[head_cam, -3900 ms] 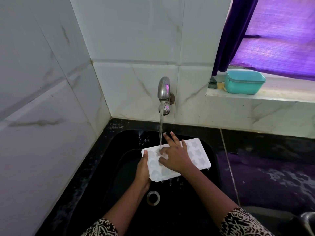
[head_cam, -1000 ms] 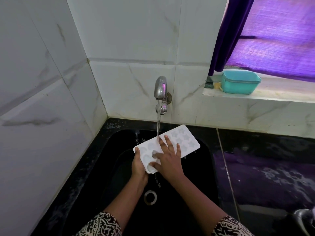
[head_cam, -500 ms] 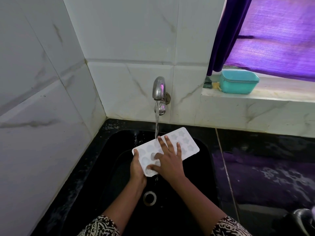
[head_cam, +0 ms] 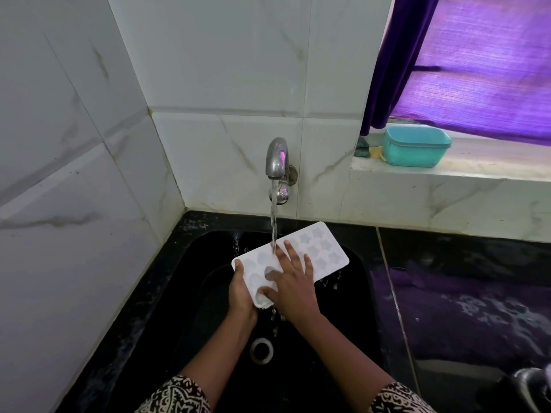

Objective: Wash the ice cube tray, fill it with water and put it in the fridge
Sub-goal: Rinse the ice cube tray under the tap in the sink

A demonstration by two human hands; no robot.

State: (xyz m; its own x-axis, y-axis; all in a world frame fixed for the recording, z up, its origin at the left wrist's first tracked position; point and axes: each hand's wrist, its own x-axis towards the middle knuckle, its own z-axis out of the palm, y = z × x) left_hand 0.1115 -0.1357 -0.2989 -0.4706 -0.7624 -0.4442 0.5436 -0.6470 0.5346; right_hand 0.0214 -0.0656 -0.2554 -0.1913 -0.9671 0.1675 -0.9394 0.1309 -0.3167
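A white ice cube tray (head_cam: 320,248) with star and shell shaped cells is held over the black sink (head_cam: 208,257), its far right end raised. My left hand (head_cam: 240,295) grips its near left end from below. My right hand (head_cam: 293,281) lies flat on top with fingers spread, its thumb and fingertips in the cells. A steel tap (head_cam: 277,162) on the wall runs a stream of water onto the tray just beside my right fingers. Water drips off the tray's edges.
The sink drain (head_cam: 261,350) lies below my wrists. A wet black counter (head_cam: 465,296) extends right. A teal plastic box (head_cam: 416,146) sits on the marble window ledge under a purple curtain (head_cam: 390,61). A steel vessel's rim (head_cam: 533,386) shows at the lower right.
Since about four seconds ago the tray's far end has swung up and away. In the last second my right hand has kept rubbing over the near cells with only small shifts.
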